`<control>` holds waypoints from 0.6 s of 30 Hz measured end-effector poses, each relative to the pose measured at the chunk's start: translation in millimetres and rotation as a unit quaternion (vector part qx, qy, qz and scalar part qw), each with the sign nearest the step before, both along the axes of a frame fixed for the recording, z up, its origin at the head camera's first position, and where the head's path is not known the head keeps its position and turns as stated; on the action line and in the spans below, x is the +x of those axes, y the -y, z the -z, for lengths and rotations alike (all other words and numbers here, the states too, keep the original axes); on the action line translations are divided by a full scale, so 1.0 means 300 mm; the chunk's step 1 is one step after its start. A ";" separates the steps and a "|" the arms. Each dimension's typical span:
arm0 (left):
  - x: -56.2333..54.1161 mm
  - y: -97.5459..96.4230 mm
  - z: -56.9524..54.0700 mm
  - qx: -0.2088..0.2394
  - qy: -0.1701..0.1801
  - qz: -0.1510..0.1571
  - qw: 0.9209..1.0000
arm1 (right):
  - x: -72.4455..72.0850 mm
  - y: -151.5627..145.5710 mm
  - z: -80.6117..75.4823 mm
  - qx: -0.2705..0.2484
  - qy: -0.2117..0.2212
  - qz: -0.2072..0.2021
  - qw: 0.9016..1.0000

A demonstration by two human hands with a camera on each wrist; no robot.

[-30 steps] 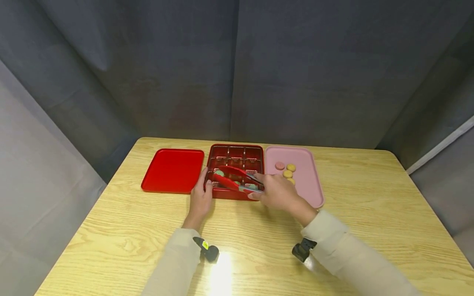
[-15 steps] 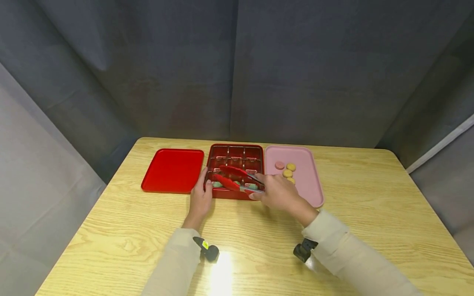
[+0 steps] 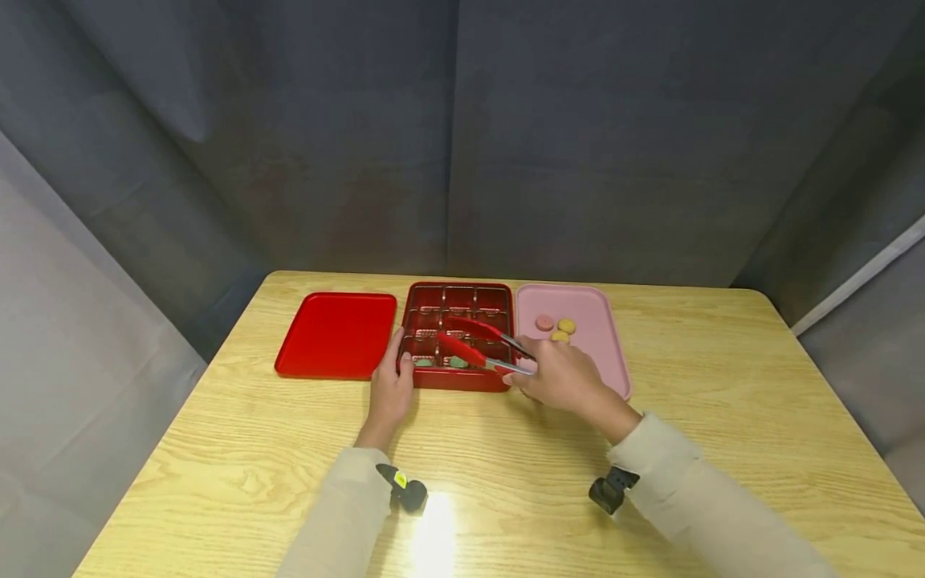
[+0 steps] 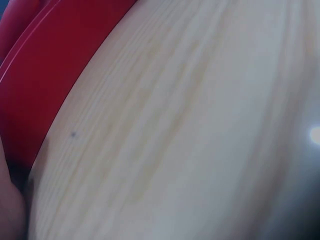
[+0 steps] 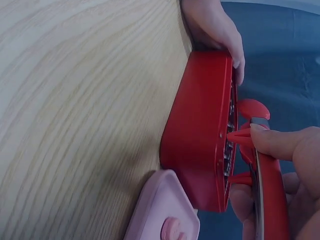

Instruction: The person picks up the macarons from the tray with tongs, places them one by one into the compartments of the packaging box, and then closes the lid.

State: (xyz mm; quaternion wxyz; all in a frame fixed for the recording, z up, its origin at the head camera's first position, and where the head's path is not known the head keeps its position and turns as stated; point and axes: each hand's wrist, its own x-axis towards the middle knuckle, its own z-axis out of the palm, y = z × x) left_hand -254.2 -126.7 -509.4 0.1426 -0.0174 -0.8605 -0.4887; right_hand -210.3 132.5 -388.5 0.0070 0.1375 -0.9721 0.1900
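Note:
My left hand point(image 3: 390, 393) grips the front left corner of a dark red divided box point(image 3: 455, 380), fingers along its side and thumb at the rim. My right hand point(image 3: 560, 377) holds red-tipped tongs point(image 3: 464, 352) above the front compartments. Their jaws are spread, with nothing between the tips. Small pale green round pieces, looking like macarons point(image 3: 458, 362), lie in the front row; the tongs and right hand cover the front right compartment. In the right wrist view, the fingers and thumb wrap the tongs' red handle point(image 5: 272, 200).
Right of the box, a pink tray point(image 3: 614, 353) bears a pink macaron point(image 3: 544, 323) and yellow ones point(image 3: 567, 326), partly hidden by the right hand. A flat red tray or lid point(image 3: 336, 333) lies to the left. Grey curtains point(image 3: 289, 144) hang behind the table.
The tongs have let go of a green macaron, which dropped into the front left compartment. The right hand and tongs have then moved right. The left hand stays at the box.

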 end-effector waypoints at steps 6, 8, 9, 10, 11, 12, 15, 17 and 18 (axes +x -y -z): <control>-0.001 0.001 -0.002 0.002 -0.006 -0.002 1.000 | -0.002 -0.045 -0.009 0.003 -0.003 0.013 1.000; -0.001 0.003 -0.002 0.004 -0.009 0.000 1.000 | -0.004 -0.059 -0.010 0.001 -0.009 0.017 1.000; -0.002 0.004 -0.002 0.004 -0.009 0.000 1.000 | -0.005 -0.067 -0.010 -0.001 -0.011 0.020 1.000; -0.002 0.004 -0.001 0.005 -0.009 -0.001 1.000 | -0.006 -0.075 -0.009 -0.004 -0.013 0.021 1.000; -0.002 0.005 -0.001 0.006 -0.010 0.000 1.000 | -0.007 -0.083 -0.010 -0.006 -0.013 0.023 1.000; -0.002 0.005 -0.001 0.005 -0.011 0.000 1.000 | -0.007 -0.090 -0.010 -0.009 -0.012 0.027 1.000; -0.002 0.005 -0.001 0.003 -0.012 0.000 1.000 | -0.008 -0.115 -0.010 -0.012 -0.011 0.038 0.999; -0.003 0.005 -0.001 0.002 -0.012 0.000 1.000 | -0.008 -0.130 -0.012 -0.013 -0.011 0.044 0.999; -0.003 0.005 -0.001 0.001 -0.011 0.000 1.000 | -0.008 -0.137 -0.012 -0.014 -0.012 0.046 0.999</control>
